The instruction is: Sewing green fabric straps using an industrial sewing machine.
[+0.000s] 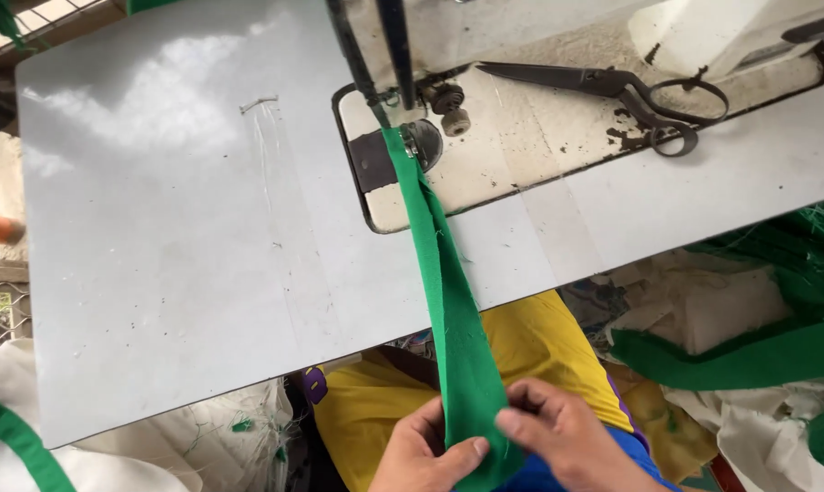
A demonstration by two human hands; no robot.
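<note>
Both hands – left (423, 448), right (571, 435) – pinch the green strip (448, 301) at its near end, and it runs straight away from them to the presser foot (386, 111).

A sewing workshop: an industrial sewing machine (485, 55) set into a white table (184, 246), black scissors (630, 96) on its bed, a green fabric strip (448, 310) under the needle, and heaped cloth scraps (731, 364) beside it.

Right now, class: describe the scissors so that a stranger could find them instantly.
Start at the white sewing table, then go to the worn machine bed set into its far right. The scissors lie closed there, dark metal with looped handles, the only loose tool.
</note>
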